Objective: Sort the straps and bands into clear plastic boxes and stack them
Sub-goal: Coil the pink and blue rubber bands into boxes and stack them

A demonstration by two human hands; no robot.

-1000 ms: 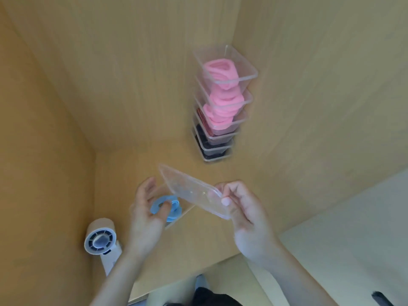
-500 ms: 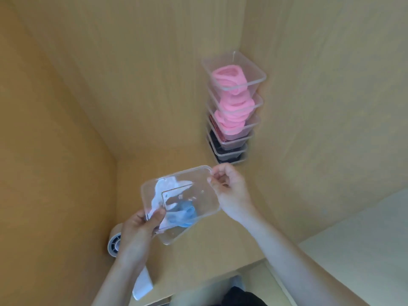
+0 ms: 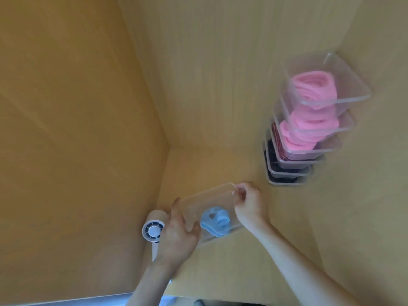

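A clear plastic box [image 3: 212, 196] with a lid sits low on the wooden desk, and a rolled light-blue band [image 3: 215, 220] shows through it. My left hand [image 3: 178, 235] grips the box's left end, thumb on the lid. My right hand [image 3: 248, 205] pinches the right far corner of the lid. At the far right stands a stack of clear boxes [image 3: 309, 129]; the upper ones hold pink bands [image 3: 311, 87], the lower ones dark bands [image 3: 278, 171].
A small white hand-held fan [image 3: 153, 230] lies just left of the box, partly under my left hand. Wooden walls close the desk at the left and back. The desk's front edge runs along the bottom.
The lid, held tilted a second ago, now lies flat on the box with the blue band. The view has swung left, so the stack sits further right.
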